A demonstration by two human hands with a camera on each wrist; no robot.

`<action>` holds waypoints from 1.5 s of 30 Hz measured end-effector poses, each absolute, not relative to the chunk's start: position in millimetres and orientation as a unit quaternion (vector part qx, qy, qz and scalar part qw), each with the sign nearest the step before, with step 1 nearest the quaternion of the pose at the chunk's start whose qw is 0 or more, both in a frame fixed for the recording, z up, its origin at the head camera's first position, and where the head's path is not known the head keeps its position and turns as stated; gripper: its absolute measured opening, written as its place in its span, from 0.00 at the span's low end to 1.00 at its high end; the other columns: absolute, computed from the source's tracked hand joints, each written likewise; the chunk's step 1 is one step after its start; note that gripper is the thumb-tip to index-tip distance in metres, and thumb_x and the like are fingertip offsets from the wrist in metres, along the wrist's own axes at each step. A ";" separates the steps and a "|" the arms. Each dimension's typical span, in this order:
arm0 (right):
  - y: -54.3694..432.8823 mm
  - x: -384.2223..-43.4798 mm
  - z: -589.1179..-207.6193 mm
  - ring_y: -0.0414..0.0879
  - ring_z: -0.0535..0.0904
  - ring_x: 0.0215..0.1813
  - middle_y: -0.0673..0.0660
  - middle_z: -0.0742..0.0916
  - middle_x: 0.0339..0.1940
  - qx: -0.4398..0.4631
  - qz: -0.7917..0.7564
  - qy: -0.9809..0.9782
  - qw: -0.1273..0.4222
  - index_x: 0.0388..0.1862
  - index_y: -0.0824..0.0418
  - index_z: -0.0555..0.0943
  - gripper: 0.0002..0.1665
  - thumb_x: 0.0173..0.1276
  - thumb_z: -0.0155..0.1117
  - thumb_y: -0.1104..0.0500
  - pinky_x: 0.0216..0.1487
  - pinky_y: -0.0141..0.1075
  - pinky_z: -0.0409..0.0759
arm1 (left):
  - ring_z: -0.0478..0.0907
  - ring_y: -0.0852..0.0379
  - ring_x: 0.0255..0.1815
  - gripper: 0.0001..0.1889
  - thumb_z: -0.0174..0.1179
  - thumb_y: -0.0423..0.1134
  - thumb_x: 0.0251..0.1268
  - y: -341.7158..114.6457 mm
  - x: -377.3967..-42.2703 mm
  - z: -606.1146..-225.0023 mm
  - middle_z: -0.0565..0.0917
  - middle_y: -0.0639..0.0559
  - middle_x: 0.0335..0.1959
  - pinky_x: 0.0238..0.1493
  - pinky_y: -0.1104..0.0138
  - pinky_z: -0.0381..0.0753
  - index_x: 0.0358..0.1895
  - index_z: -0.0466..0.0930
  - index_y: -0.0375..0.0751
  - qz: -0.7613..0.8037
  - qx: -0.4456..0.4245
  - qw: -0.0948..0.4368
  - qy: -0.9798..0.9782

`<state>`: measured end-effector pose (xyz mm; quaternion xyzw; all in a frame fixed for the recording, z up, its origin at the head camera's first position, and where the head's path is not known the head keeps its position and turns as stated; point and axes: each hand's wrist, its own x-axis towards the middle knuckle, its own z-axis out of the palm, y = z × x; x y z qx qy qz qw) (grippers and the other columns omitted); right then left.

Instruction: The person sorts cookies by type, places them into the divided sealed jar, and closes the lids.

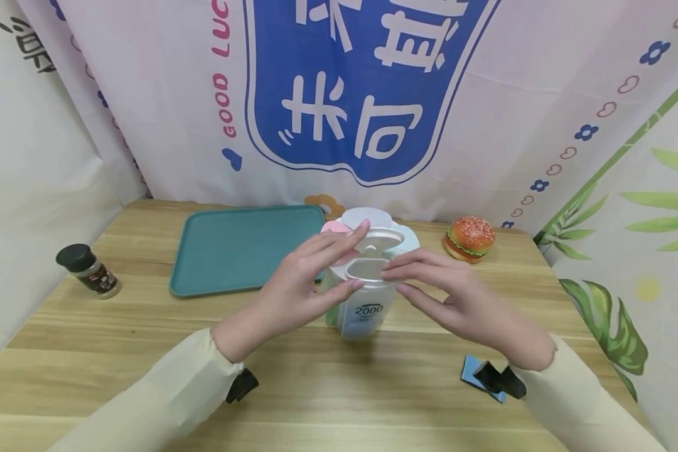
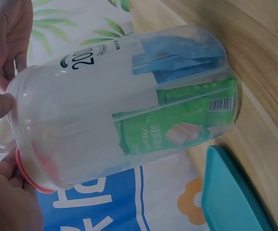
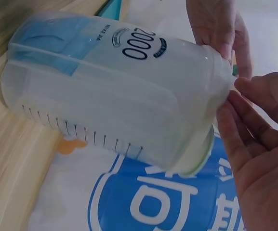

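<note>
A clear plastic storage canister (image 1: 367, 314) marked 2000 stands on the table, with several flip lids on top. Its front flip lid (image 1: 381, 238) is raised over an oval opening. Through the wall show a green snack packet (image 2: 177, 122) and blue packets (image 2: 182, 55). My left hand (image 1: 296, 276) is at the left of the top, thumb at the front rim and straight fingers beside the raised lid. On the other side, my right hand (image 1: 457, 292) reaches in with extended fingertips touching the rim by the opening, its thumb lower near the outer edge.
A teal tray (image 1: 248, 248) lies behind on the left, and a seasoning jar (image 1: 90, 273) with a black cap is at the far left. A toy hamburger (image 1: 470, 238) sits at the back right. Near my right wrist lies a flat blue item (image 1: 471, 369).
</note>
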<state>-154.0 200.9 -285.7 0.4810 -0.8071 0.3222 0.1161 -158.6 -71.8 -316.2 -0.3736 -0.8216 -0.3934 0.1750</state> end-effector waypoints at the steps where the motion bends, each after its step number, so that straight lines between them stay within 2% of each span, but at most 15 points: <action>1: 204.5 -153.3 -286.0 0.46 0.86 0.60 0.56 0.90 0.55 0.479 0.329 -0.805 0.122 0.55 0.61 0.88 0.23 0.63 0.71 0.76 0.64 0.24 0.81 | 0.80 0.53 0.67 0.40 0.72 0.41 0.68 -71.5 -158.5 -316.1 0.84 0.49 0.64 0.71 0.51 0.81 0.82 0.64 0.50 -0.393 -0.373 0.175 -0.822; 7: 233.6 -149.9 -292.8 0.40 0.86 0.53 0.52 0.91 0.49 0.460 0.322 -0.817 0.131 0.54 0.58 0.87 0.25 0.62 0.70 0.78 0.58 0.21 0.82 | 0.80 0.54 0.66 0.40 0.72 0.41 0.68 -70.5 -159.2 -316.5 0.85 0.50 0.64 0.71 0.51 0.80 0.82 0.64 0.50 -0.397 -0.369 0.173 -0.823; 11: 254.8 -144.5 -304.6 0.37 0.87 0.47 0.49 0.92 0.48 0.424 0.295 -0.850 0.099 0.52 0.55 0.87 0.20 0.66 0.70 0.74 0.50 0.24 0.85 | 0.80 0.54 0.66 0.40 0.72 0.41 0.68 -69.8 -159.3 -316.1 0.85 0.50 0.64 0.72 0.51 0.80 0.81 0.64 0.50 -0.399 -0.370 0.175 -0.820; 16: 282.9 -135.2 -329.7 0.35 0.86 0.49 0.48 0.91 0.50 0.341 0.257 -0.904 0.000 0.55 0.55 0.86 0.13 0.74 0.68 0.63 0.48 0.33 0.89 | 0.79 0.54 0.66 0.40 0.72 0.41 0.68 -68.7 -161.5 -316.4 0.85 0.50 0.64 0.72 0.52 0.79 0.81 0.65 0.49 -0.396 -0.375 0.182 -0.818; 19: 302.2 -132.0 -350.2 0.38 0.85 0.48 0.52 0.90 0.50 0.314 0.236 -0.918 -0.054 0.55 0.60 0.84 0.13 0.73 0.69 0.61 0.47 0.35 0.88 | 0.79 0.54 0.66 0.40 0.72 0.41 0.68 -67.8 -162.5 -316.1 0.84 0.50 0.65 0.73 0.51 0.79 0.81 0.65 0.49 -0.391 -0.377 0.182 -0.820; 23: 324.4 -128.4 -374.9 0.38 0.82 0.45 0.55 0.88 0.47 0.285 0.240 -0.919 -0.130 0.53 0.66 0.82 0.16 0.71 0.71 0.60 0.44 0.33 0.85 | 0.79 0.53 0.67 0.40 0.72 0.42 0.68 -67.0 -163.4 -315.9 0.83 0.50 0.67 0.74 0.51 0.78 0.81 0.64 0.50 -0.389 -0.378 0.176 -0.822; 28: 340.0 -123.3 -393.0 0.31 0.75 0.44 0.53 0.85 0.47 0.243 0.261 -0.912 -0.202 0.53 0.66 0.79 0.19 0.69 0.73 0.59 0.41 0.30 0.80 | 0.79 0.53 0.67 0.40 0.72 0.42 0.68 -67.0 -163.3 -316.2 0.83 0.50 0.66 0.74 0.50 0.77 0.81 0.64 0.50 -0.389 -0.380 0.178 -0.820; 37: 338.4 -117.3 -403.3 0.30 0.68 0.39 0.50 0.78 0.39 0.223 0.260 -0.922 -0.183 0.54 0.67 0.78 0.20 0.68 0.74 0.61 0.36 0.29 0.73 | 0.81 0.54 0.64 0.40 0.72 0.40 0.68 -67.9 -162.8 -319.0 0.84 0.49 0.65 0.72 0.53 0.80 0.81 0.65 0.48 -0.398 -0.380 0.182 -0.815; 42: 334.7 -116.8 -400.7 0.31 0.64 0.31 0.49 0.74 0.33 0.204 0.278 -0.918 -0.197 0.59 0.69 0.75 0.25 0.69 0.74 0.60 0.29 0.30 0.66 | 0.82 0.54 0.63 0.39 0.72 0.39 0.68 -68.6 -162.7 -320.2 0.84 0.49 0.65 0.72 0.53 0.80 0.81 0.66 0.46 -0.403 -0.379 0.187 -0.812; 45: 333.8 -117.5 -399.4 0.31 0.64 0.28 0.49 0.74 0.30 0.202 0.286 -0.914 -0.206 0.58 0.67 0.77 0.23 0.69 0.74 0.59 0.26 0.29 0.66 | 0.81 0.54 0.64 0.40 0.72 0.39 0.67 -68.7 -162.6 -320.1 0.84 0.49 0.65 0.72 0.53 0.80 0.81 0.66 0.47 -0.403 -0.379 0.188 -0.811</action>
